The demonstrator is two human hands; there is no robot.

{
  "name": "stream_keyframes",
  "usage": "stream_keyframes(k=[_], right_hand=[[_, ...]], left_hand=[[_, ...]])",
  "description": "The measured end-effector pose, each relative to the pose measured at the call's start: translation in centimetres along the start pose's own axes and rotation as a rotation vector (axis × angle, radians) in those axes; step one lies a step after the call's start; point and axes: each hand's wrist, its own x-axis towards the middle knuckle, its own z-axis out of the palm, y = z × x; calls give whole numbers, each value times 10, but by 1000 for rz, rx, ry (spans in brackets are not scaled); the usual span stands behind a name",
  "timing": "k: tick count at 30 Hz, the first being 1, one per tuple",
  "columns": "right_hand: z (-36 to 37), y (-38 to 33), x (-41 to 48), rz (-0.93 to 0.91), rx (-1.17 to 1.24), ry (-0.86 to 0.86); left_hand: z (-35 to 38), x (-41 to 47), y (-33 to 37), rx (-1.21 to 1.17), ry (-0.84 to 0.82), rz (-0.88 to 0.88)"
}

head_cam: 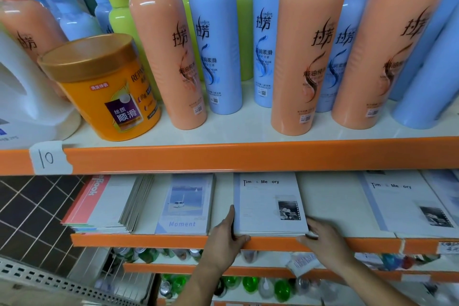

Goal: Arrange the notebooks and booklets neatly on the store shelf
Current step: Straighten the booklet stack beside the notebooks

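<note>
A stack of white "Time & Memory" notebooks (pixel 265 204) lies on the second shelf (pixel 159 241), its front edge at the orange lip. My left hand (pixel 224 233) holds the stack's left front corner, fingers along its side and thumb at the front. My right hand (pixel 323 236) holds the right front corner the same way. To the left lies a blue "Moment" booklet stack (pixel 186 204), and further left a fanned pile of red-and-white notebooks (pixel 106 204). Another "Time & Memory" stack (pixel 409 201) lies to the right.
The shelf above carries shampoo bottles (pixel 300 57) in orange, blue and green, an orange jar (pixel 104 87) and a white jug (pixel 22 97). A tag reading 10 (pixel 49 158) sticks on its orange edge. Lower shelves hold cans and green bottles (pixel 250 283). Dark floor tiles (pixel 29 208) show at left.
</note>
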Motion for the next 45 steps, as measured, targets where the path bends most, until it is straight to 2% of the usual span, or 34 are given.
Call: stream_keyframes(k=[6,12,33,45], right_hand=[[2,0,-3,-30,-32,2],[3,-3,-5,-54,-89,-4],[-5,-20,-14,5,-135,-26],[-10,-24,-14,-8,-71,-117]], left_hand=[[-5,-4,2,-90,-50,63],[-6,2,-5,-1,-41,-6],[4,2,-18,13,-25,27],[-1,-6,-7,-88,-11,141]])
